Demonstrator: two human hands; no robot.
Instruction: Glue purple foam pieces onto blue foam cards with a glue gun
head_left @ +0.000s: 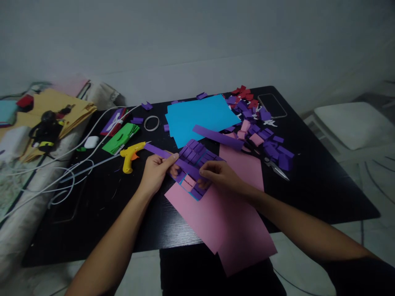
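A long purple paper strip (187, 165) stretches between my two hands. Its left part lies under the thumb of my left hand (157, 170), whose fingers curl behind it. With fingertips pinched, my right hand (217, 174) grips the strip near its right end. Directly behind the strip is a blue-backed panel (193, 151) covered with folded purple paper pieces and a few pink ones. My left fingers also reach its edge; whether they hold it is hard to tell. Pink paper sheets (228, 222) lie beneath my hands. Another purple strip (217, 136) rests beyond the panel.
A yellow glue gun (131, 156) lies left of my hands, near white cables (72, 172). Blue sheets (200, 117) lie at the back. Scissors (276, 168) and piled purple pieces (273, 148) are on the right, with a phone (272, 105) behind. Green paper bundles (121, 138) sit left.
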